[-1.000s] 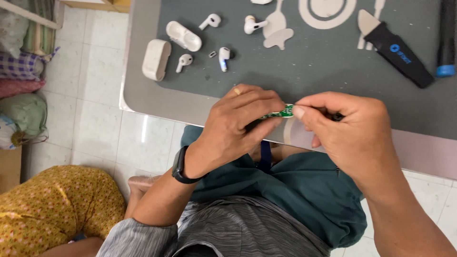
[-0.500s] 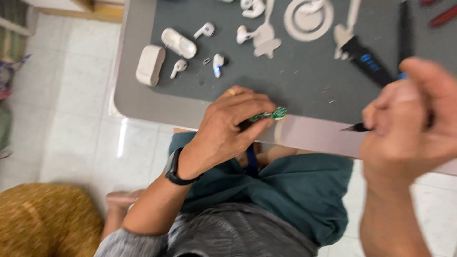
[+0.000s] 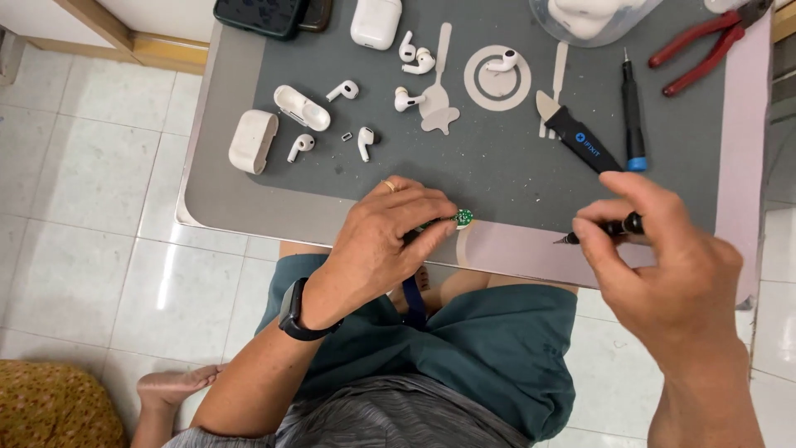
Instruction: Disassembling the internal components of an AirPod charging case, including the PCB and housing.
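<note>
My left hand (image 3: 385,241) pinches a small round green circuit board (image 3: 461,218) at its fingertips, over the near edge of the grey work mat (image 3: 497,141). A ring is on one finger and a black watch on that wrist. My right hand (image 3: 663,265) is closed around a thin black pointed tool (image 3: 604,230), its tip aimed left, a hand's width to the right of the board. Both hands hover just above the table's front edge.
On the mat lie several white earbuds (image 3: 365,143), an open earbud case (image 3: 300,107), a case shell (image 3: 252,141), a closed case (image 3: 376,21), a black pry tool (image 3: 580,141), a blue-tipped screwdriver (image 3: 633,116) and red-handled pliers (image 3: 705,41). A dark phone (image 3: 264,15) sits at the far left corner.
My right hand has pulled away to the right from the green board, taking the black tool with it. The left hand kept hold of the board. The view has tilted up the table.
</note>
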